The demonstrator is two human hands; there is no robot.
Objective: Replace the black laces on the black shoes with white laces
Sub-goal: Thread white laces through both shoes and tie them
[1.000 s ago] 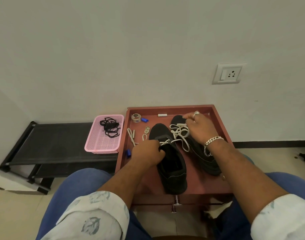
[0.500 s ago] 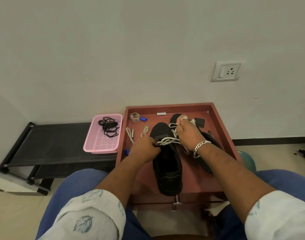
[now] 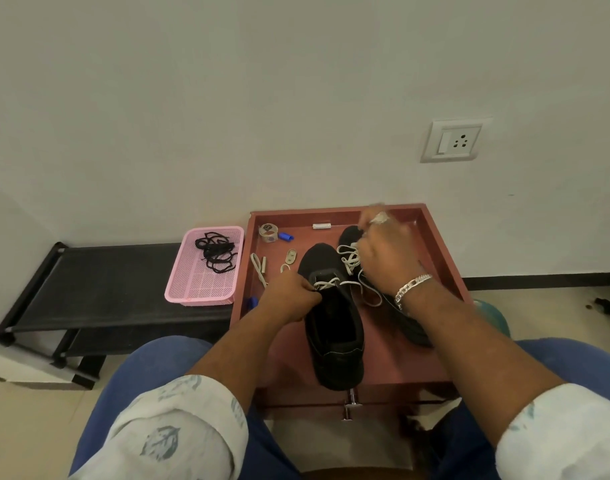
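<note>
Red tray carries two black shoes; left of it, pink basket sits on the black rack.

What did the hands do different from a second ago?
The right hand moved up toward the tray's far edge, pulling the white lace. The left hand kept gripping the near shoe. The black laces stayed in the pink basket.

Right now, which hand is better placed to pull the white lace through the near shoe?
Right. The right hand already grips the white lace up high, while the left hand pins the near shoe at its eyelets.
</note>
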